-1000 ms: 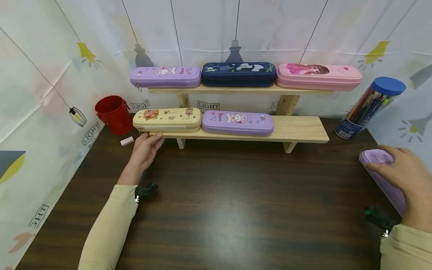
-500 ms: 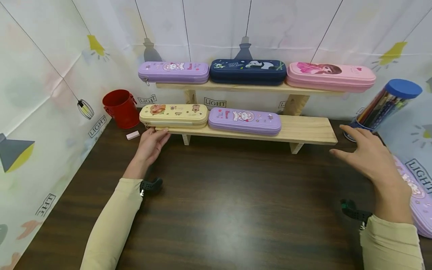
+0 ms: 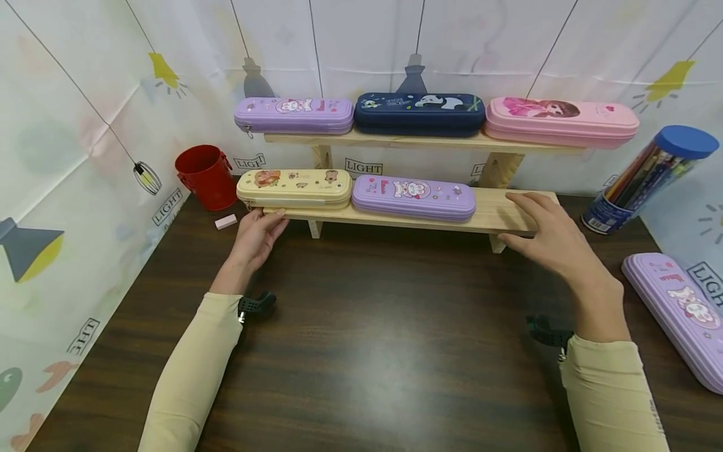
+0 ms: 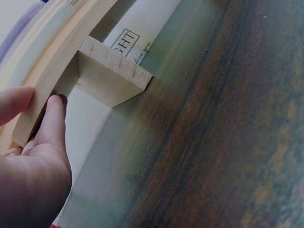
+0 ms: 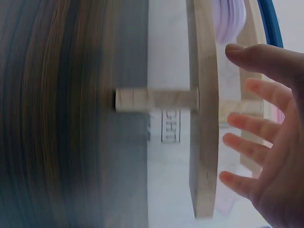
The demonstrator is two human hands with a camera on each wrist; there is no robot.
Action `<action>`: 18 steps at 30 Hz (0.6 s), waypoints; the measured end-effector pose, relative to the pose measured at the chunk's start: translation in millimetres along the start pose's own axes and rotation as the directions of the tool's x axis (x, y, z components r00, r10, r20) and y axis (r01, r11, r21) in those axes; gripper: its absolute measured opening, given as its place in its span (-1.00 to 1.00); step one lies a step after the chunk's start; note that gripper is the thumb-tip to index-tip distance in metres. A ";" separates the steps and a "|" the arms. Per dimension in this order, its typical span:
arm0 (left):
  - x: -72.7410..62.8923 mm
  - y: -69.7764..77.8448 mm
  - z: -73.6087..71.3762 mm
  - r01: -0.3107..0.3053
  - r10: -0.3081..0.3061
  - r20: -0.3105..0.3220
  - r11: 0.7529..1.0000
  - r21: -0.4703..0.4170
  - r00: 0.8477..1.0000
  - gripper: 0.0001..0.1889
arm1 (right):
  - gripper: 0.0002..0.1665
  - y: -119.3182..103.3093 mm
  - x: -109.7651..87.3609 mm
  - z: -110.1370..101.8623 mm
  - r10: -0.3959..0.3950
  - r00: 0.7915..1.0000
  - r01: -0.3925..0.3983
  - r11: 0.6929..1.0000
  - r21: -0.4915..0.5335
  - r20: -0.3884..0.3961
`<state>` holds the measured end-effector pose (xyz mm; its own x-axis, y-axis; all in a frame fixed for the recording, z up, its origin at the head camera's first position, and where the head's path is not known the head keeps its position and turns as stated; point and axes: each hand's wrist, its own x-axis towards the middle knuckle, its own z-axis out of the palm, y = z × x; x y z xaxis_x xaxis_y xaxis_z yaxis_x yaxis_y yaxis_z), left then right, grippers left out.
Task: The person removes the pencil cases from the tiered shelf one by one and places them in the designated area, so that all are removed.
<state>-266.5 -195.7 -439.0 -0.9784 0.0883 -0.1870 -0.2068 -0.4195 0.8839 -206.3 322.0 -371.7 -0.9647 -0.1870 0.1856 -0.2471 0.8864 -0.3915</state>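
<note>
My left hand (image 3: 258, 238) grips the left end of the lower board of a two-tier wooden shelf (image 3: 503, 216). In the left wrist view its thumb (image 4: 16, 102) lies at the board's upper side and its fingers reach underneath. Just above this hand sits a cream pencil case (image 3: 294, 189). To its right lies a purple pencil case (image 3: 414, 198) with a rabbit picture. My right hand (image 3: 556, 242) is over the lower board's right end, fingers spread and holding nothing. In the right wrist view the fingertips (image 5: 232, 140) stand close to the board.
On the upper board stand a purple case (image 3: 294, 117), a navy panda case (image 3: 419, 116) and a pink case (image 3: 562, 122). A red bucket (image 3: 208, 179) and eraser (image 3: 226, 221) are left. A blue-lidded pencil tube (image 3: 644, 179) and another purple case (image 3: 674, 317) lie right.
My right hand has let go of the purple case on the right side of the table and moved left to the shelf's right end. The left hand keeps its grip on the shelf.
</note>
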 end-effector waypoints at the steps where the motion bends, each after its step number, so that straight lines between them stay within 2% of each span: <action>1: 0.2 0.3 -0.2 0.000 0.000 0.000 1.000 0.002 1.000 -0.32 | -0.05 -3.1 2.6 2.4 -0.014 1.000 0.014 1.000 0.012 0.003; 5: 0.6 0.9 -0.6 0.007 -0.007 -0.003 1.000 0.000 1.000 -0.32 | -0.04 -15.1 11.5 9.6 -0.035 0.999 0.033 0.998 0.062 0.026; 12: -1.0 0.9 -1.6 0.005 -0.005 -0.010 1.000 -0.003 1.000 -0.31 | -0.11 -36.3 25.2 21.2 -0.113 0.993 0.116 0.989 0.093 -0.036; 18: 0.6 -0.5 -1.1 -0.015 0.015 0.004 1.000 -0.021 1.000 -0.32 | -0.19 -56.2 40.8 33.3 -0.239 0.966 0.244 0.969 0.031 -0.102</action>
<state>-267.0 -196.5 -440.1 -0.9813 0.0861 -0.1720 -0.1923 -0.4394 0.8775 -234.8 250.4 -372.1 -0.8631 -0.3496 0.3646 -0.4773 0.8005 -0.3625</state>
